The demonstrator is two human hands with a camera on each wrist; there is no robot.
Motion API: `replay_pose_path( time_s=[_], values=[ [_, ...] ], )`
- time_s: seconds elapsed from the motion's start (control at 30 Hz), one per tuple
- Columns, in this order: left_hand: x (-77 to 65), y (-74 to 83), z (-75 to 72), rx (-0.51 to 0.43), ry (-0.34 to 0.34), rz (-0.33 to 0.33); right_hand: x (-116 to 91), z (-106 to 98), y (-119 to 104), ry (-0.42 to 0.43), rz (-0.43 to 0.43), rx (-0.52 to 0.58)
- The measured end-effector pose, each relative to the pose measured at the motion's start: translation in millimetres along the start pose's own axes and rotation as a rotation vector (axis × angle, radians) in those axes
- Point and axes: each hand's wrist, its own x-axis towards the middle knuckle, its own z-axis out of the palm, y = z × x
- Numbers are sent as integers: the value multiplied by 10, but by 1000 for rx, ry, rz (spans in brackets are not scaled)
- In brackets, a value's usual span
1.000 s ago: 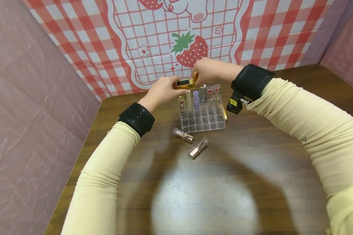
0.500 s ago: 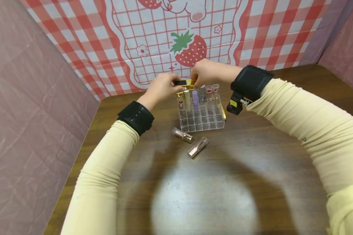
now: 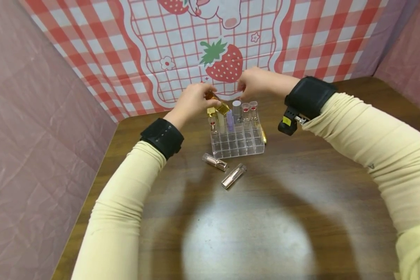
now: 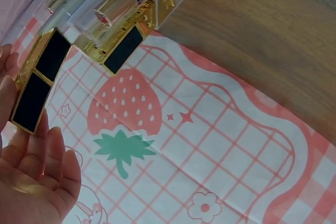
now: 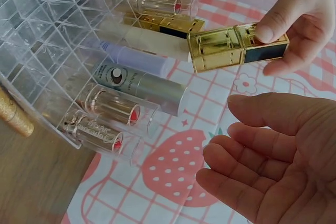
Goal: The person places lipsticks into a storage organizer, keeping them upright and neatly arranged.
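In my left hand [image 3: 193, 102] I grip a gold lipstick [image 3: 223, 109] with black panels, tilted over the back row of a clear lipstick organizer [image 3: 238, 151]. The right wrist view shows its gold end pointing toward the row, with the thumb on the other end. My right hand [image 3: 257, 82] hovers just right of it, fingers loosely bent around nothing. Standing in the organizer are another gold-and-black lipstick [image 4: 123, 51], a cream tube [image 5: 157, 41], a lilac tube [image 5: 137, 60], a silver tube [image 5: 157, 92] and several clear-capped lipsticks with red tips.
Two rose-gold lipsticks with clear caps, one [image 3: 215, 161] and the other [image 3: 233, 176], lie on the wooden table [image 3: 161, 217] before the organizer. A glittery gold tube [image 5: 14, 113] lies along its right side. Behind hangs a strawberry-print cloth [image 3: 182, 46].
My right hand has let go of the gold lipstick and drawn away to the right. The lipstick, held level between both hands before, now slants downward in my left hand.
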Motion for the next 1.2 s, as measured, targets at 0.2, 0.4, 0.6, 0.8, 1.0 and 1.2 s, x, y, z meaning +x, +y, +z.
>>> replay_pose_path(
  time_s=[0.2, 0.4, 0.6, 0.8, 1.0, 1.2],
  values=[
    [28, 67, 31, 38, -31, 52, -29, 7, 24, 10, 5, 8],
    [40, 94, 162, 114, -43, 111, -52, 12, 25, -4, 8, 24],
    [55, 87, 298, 179, -21, 153, -68, 21, 49, 9, 0, 14],
    [36, 68, 405, 262, -18, 174, -76, 51, 84, 7, -6, 29],
    [24, 74, 410, 311, 9, 195, -96, 81, 91, -17, 25, 59],
    [17, 72, 396, 316, -1, 183, -101, 92, 109, -12, 20, 55]
  ],
)
